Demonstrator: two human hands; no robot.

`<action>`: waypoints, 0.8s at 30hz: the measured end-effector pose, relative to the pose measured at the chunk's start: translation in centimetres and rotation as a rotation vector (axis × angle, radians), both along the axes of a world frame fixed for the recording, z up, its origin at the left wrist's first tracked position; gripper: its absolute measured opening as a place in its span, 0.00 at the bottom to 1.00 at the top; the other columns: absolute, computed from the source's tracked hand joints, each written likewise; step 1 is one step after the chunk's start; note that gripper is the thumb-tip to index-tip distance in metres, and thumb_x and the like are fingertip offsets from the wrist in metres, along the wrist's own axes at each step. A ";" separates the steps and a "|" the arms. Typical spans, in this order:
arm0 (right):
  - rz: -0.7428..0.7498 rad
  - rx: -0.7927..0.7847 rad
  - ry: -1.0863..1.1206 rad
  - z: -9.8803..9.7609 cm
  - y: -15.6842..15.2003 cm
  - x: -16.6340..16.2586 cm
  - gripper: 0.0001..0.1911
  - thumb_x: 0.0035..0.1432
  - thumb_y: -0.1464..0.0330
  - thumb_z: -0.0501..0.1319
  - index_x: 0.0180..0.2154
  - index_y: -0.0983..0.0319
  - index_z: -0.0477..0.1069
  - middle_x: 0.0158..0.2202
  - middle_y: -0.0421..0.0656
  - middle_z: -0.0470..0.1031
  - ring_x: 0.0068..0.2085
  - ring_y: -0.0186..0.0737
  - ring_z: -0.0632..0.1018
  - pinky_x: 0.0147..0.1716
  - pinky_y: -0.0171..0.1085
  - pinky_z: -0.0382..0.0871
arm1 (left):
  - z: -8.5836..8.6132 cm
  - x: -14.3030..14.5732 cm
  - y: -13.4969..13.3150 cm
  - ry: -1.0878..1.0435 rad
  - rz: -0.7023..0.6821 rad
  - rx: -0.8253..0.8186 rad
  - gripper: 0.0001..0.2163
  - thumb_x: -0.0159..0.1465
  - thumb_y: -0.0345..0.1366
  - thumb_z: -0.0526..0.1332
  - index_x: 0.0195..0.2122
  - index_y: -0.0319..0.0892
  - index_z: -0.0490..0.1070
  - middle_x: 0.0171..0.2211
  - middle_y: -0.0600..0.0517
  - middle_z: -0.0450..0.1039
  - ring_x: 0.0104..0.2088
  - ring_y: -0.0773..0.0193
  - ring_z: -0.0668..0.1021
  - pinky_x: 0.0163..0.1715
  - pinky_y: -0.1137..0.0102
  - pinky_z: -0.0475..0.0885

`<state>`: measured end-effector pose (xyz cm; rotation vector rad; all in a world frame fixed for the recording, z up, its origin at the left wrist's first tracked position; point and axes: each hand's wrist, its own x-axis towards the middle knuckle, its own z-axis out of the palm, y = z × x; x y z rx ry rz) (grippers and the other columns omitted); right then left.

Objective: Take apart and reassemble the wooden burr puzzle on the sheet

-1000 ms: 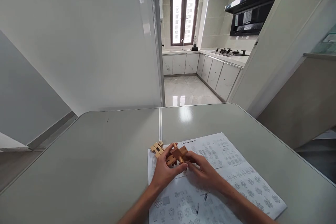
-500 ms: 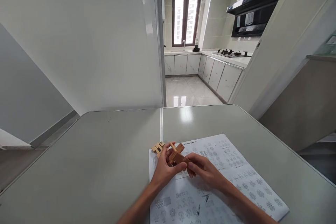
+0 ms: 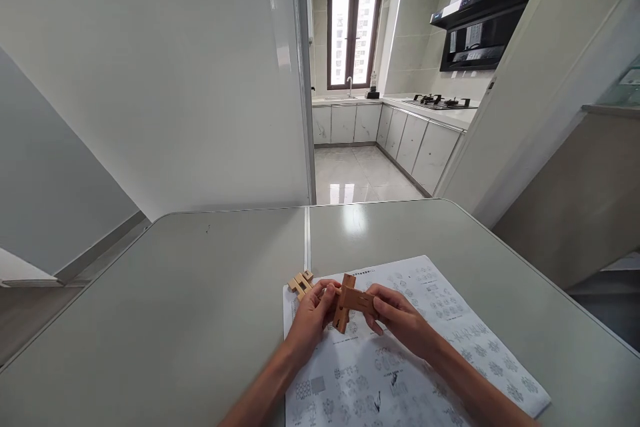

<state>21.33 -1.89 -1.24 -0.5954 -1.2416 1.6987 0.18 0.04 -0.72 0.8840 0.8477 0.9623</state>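
Between my hands, above the paper, is a wooden puzzle (image 3: 349, 302) of reddish-brown notched pieces that cross each other. My left hand (image 3: 315, 310) is closed, its thumb and fingers pinching the left side of the puzzle, where a thin light-coloured peg partly shows. On the right, my right hand (image 3: 393, 312) grips the end of the piece that points sideways. Just beyond my left hand, light wooden notched pieces (image 3: 301, 283) lie at the upper left corner of the printed sheet (image 3: 420, 340). My fingers hide part of the puzzle.
The sheet with many small printed diagrams lies on a grey-green table (image 3: 200, 320) with a seam down its middle. Past the far table edge are a white panel (image 3: 200, 80) and a kitchen with cabinets (image 3: 350, 123) and a stove (image 3: 443, 102).
The puzzle has turned in my hands, so its crossed pieces now face me. My left fingers have shifted to its left side, and my right hand has moved slightly right.
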 end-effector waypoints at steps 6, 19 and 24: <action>0.047 -0.038 0.072 -0.7 0.1 0.5 0.17 0.70 0.55 0.62 0.35 0.61 0.71 0.23 0.36 0.64 0.24 0.33 0.61 0.29 0.37 0.54 | 0.1 -0.5 0.6 -0.042 0.113 -0.029 0.24 0.59 0.56 0.71 0.44 0.41 0.73 0.32 0.52 0.77 0.29 0.66 0.77 0.31 0.73 0.71; -0.127 0.067 -0.312 -0.3 0.2 -0.5 0.21 0.70 0.51 0.59 0.35 0.61 0.73 0.24 0.36 0.63 0.26 0.34 0.62 0.29 0.36 0.57 | 0.6 -1.2 0.9 -0.178 0.195 0.011 0.20 0.62 0.50 0.72 0.45 0.41 0.71 0.33 0.49 0.79 0.27 0.67 0.76 0.29 0.73 0.70; -0.254 0.078 -0.490 -0.8 0.4 -0.8 0.24 0.69 0.47 0.57 0.34 0.61 0.72 0.26 0.37 0.64 0.27 0.35 0.63 0.27 0.36 0.56 | 0.8 -1.1 0.8 -0.172 0.180 0.040 0.19 0.64 0.50 0.70 0.45 0.41 0.71 0.34 0.49 0.80 0.27 0.66 0.77 0.30 0.71 0.70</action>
